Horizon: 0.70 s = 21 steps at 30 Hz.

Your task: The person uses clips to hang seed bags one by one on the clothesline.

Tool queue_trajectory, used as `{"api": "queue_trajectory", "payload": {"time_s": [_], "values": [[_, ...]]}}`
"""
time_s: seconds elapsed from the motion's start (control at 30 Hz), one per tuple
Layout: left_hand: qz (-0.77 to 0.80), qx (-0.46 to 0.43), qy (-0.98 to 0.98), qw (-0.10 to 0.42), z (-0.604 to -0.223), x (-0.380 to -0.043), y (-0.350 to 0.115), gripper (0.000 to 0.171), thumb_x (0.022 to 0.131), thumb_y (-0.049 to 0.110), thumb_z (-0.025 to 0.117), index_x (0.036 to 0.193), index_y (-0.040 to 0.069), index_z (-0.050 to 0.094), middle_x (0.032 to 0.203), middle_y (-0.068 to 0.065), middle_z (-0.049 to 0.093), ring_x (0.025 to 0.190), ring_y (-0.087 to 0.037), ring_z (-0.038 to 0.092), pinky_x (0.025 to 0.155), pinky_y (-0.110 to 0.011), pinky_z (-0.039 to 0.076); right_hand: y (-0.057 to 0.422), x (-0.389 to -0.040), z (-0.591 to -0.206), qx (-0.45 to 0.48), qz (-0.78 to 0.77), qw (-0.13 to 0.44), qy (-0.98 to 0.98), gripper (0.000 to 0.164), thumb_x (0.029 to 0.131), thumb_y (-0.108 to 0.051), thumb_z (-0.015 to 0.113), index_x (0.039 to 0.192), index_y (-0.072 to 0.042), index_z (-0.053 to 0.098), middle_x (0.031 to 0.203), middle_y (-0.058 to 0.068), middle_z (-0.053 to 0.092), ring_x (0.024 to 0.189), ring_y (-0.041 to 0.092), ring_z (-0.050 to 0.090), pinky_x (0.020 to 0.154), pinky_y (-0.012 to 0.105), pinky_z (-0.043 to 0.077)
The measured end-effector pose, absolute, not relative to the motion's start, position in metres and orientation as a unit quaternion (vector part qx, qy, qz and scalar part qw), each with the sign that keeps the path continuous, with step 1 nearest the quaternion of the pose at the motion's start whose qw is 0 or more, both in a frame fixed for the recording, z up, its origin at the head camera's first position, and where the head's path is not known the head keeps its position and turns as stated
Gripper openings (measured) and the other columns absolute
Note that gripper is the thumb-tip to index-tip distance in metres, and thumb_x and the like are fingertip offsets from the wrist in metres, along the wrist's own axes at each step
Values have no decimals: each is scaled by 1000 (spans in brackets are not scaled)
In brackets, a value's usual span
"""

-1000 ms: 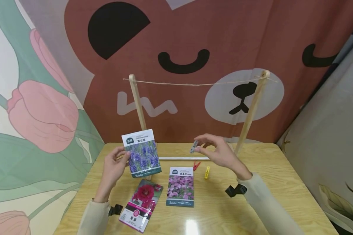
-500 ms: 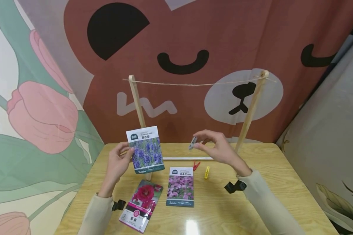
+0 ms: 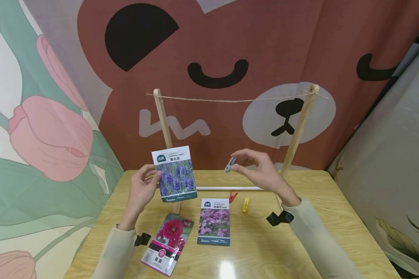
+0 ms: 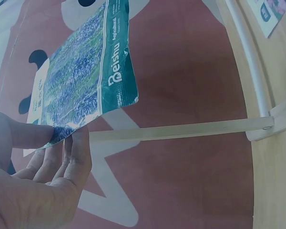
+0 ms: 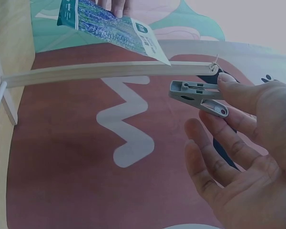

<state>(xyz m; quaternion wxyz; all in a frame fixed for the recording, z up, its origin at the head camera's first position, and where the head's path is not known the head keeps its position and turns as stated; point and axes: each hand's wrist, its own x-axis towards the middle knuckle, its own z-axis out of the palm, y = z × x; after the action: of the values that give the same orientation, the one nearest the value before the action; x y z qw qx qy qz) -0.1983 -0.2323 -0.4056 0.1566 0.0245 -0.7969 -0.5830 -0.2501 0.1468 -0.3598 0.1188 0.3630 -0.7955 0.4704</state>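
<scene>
A seed packet with purple-blue lavender flowers is pinched at its left edge by my left hand, thumb in front and fingers behind. It is held up above the table, before the left post. My right hand pinches a grey clothespin between thumb and fingertips, to the right of the packet and apart from it. The right wrist view shows the clothespin from the side, with the packet beyond. In the left wrist view the thumb presses the packet's edge.
A string spans two wooden posts above a white rod. A pink-flower packet and a red-flower packet lie on the wooden table. A red clothespin and a yellow clothespin lie behind them.
My left hand has moved the lavender packet up and to the right. My right hand, still holding the grey clothespin, has risen slightly.
</scene>
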Motion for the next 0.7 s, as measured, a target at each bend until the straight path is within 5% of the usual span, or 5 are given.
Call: {"api": "queue_trajectory", "payload": {"time_s": [0.7], "values": [[-589, 2, -791, 164, -391, -205, -226, 29, 108, 12, 63, 132, -4, 64, 119, -28, 69, 86, -1, 74, 74, -25, 64, 140, -247, -338, 385, 491, 129, -770, 33, 97, -6, 79, 128, -13, 73, 103, 1, 76, 86, 20, 72, 73, 33, 62]]}}
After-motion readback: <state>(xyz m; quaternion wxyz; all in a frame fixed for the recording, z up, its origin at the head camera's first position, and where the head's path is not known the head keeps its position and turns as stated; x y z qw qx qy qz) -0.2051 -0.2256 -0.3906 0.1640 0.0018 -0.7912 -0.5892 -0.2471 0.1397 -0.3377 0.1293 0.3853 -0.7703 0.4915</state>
